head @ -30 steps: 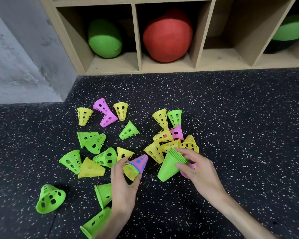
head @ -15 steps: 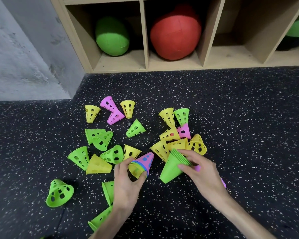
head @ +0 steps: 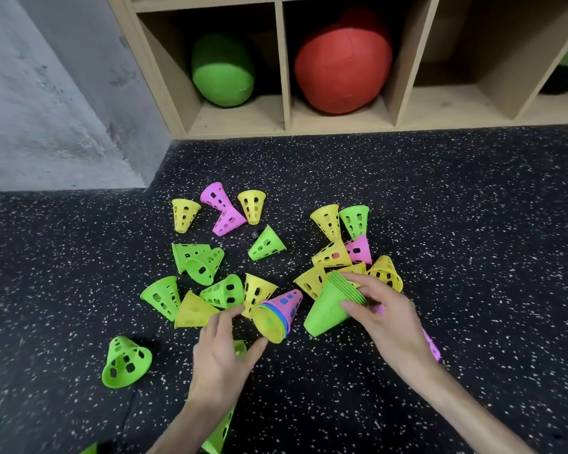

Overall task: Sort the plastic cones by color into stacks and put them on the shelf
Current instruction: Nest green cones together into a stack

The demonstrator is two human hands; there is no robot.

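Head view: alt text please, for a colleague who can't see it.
The right hand grips a stack of green cones on speckled flooring, while the open left hand reaches for a mixed-color stack. Loose cones lie scattered before a wooden shelf.

The scattered cones are thin moulded plastic, smooth with a slight sheen, their walls pierced with holes; the nested green stack looks solid-walled and matt. The floor is black rubber matting flecked with pale chips, grainy and dull. The shelf is pale wood-look board, smooth and matt. The red ball and green ball have a soft, matt, seamed skin. The wall at far left is rough grey concrete
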